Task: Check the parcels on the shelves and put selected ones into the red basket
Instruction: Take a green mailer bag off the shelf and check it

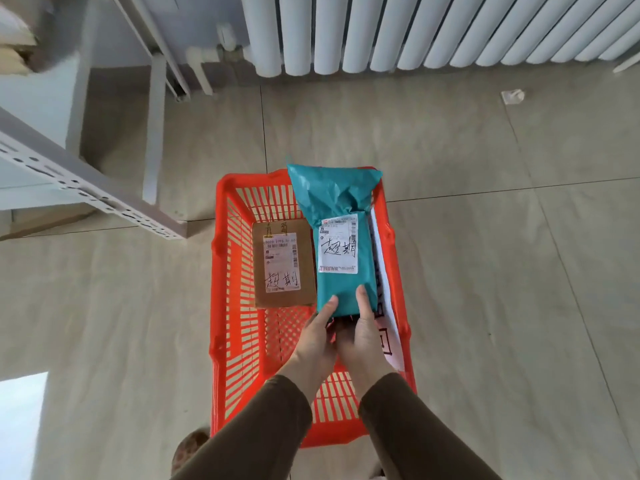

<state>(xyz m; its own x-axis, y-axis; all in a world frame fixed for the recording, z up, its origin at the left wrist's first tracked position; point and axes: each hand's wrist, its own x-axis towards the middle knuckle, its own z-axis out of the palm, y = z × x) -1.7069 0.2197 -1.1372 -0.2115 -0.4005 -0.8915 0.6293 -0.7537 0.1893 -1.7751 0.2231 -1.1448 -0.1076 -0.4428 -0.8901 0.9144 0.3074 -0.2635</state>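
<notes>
A red slatted basket [225, 271] stands on the floor below me. Inside it, on the left, a brown cardboard parcel [277, 299] lies flat with a white label and handwritten black characters. Over the basket's right half I hold a teal plastic mailer [337, 192] with a similar white label. My left hand [317, 336] and my right hand [363, 332] both grip its near end, thumbs on top. A white paper sheet [389, 327] leans along the basket's right wall.
A white metal shelf rack [86, 192] stands to the left, with its upright post [154, 133] reaching the floor. A white radiator [433, 29] lines the far wall. A crumpled scrap [512, 96] lies on the tiled floor at the upper right.
</notes>
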